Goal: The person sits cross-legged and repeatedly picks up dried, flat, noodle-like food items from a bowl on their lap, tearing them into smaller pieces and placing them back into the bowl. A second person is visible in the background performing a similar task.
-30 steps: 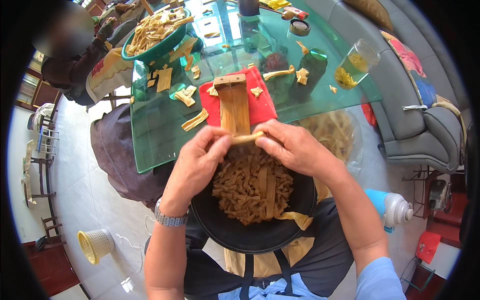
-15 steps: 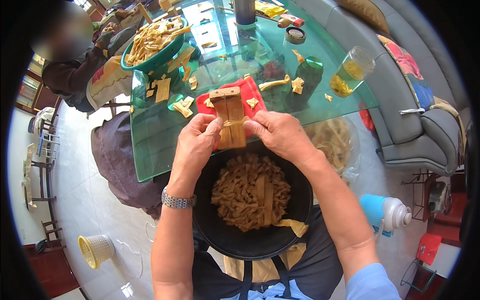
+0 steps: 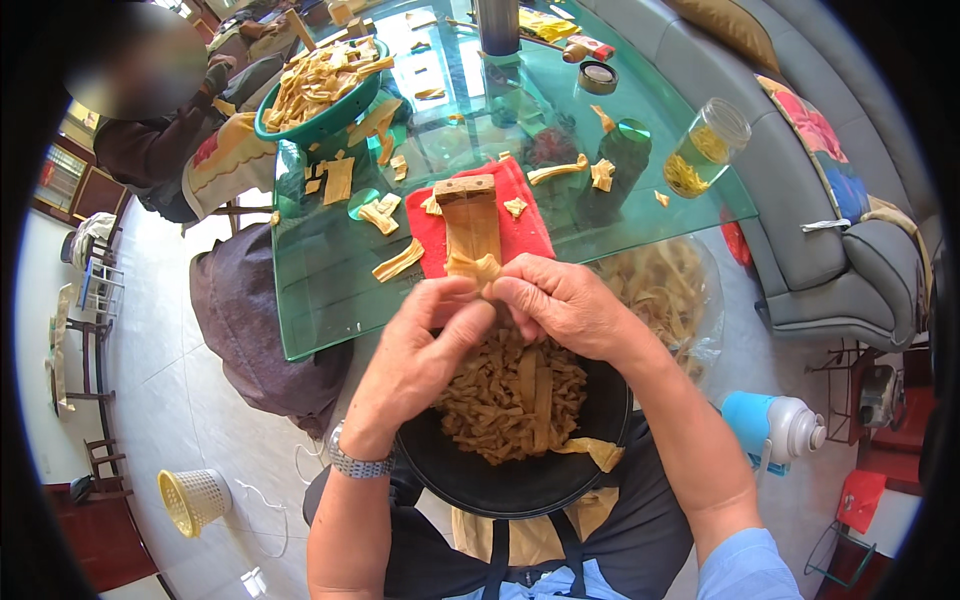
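Note:
My right hand (image 3: 565, 305) pinches a pale yellow, folded strip (image 3: 470, 267) of what looks like dried plant material. My left hand (image 3: 425, 345) is beside it, fingers curved and thumb apart, the fingertips close to the strip's lower side. The strip lies at the near end of a wooden board (image 3: 472, 225) with a thicker crosspiece at its far end. Under the board is a red cloth (image 3: 525, 215) at the glass table's near edge. Below my hands, on my lap, a black bowl (image 3: 455, 490) holds many brown cut strips (image 3: 510, 400).
On the glass table (image 3: 320, 290) are scattered pale pieces, a green basket (image 3: 325, 125) of strips and a jar (image 3: 707, 147) with yellow contents. A plastic bag (image 3: 670, 290) of strips sits right of the bowl. Nearby are a thermos (image 3: 770, 428), a wastebasket (image 3: 195, 500), a grey sofa (image 3: 830, 270) and another person.
Both hands have come toward me with the strip, from the board's middle to its near end. The left thumb and fingers have parted. The view has shifted slightly.

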A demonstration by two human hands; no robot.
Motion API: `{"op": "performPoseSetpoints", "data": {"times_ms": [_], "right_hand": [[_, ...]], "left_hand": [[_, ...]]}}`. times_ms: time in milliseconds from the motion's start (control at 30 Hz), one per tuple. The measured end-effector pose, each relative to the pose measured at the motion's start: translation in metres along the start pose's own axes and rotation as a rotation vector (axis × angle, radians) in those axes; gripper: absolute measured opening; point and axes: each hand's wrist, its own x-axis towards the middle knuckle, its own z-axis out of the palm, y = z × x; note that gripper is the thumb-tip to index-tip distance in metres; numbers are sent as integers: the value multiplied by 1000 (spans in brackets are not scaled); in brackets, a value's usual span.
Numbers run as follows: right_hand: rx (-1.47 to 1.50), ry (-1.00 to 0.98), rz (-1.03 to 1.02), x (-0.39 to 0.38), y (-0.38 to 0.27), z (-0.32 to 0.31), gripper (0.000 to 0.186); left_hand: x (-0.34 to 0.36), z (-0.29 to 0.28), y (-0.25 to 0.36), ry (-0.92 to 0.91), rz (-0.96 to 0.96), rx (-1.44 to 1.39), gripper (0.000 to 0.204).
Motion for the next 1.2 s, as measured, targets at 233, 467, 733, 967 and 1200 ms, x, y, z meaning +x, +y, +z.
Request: {"op": "performPoseSetpoints", "data": {"times_ms": [233, 467, 733, 967, 1200], "right_hand": [[502, -98, 129, -8, -12, 13, 28], [619, 44, 220, -8, -16, 14, 29], [262, 8, 276, -22, -11, -29, 23], [-539, -287, 421, -46, 21, -48, 33], [-804, 43, 9, -36, 33, -26, 31]], "left_hand": [[-9, 29, 2, -372, -195, -569, 38], [-14, 59, -5, -397, -217, -427, 34], [-28, 48, -9, -699, -440, -257, 32], [-43, 34, -28, -745, -607, -117, 31], [-45, 34, -29, -518, -585, -537, 38]]}}
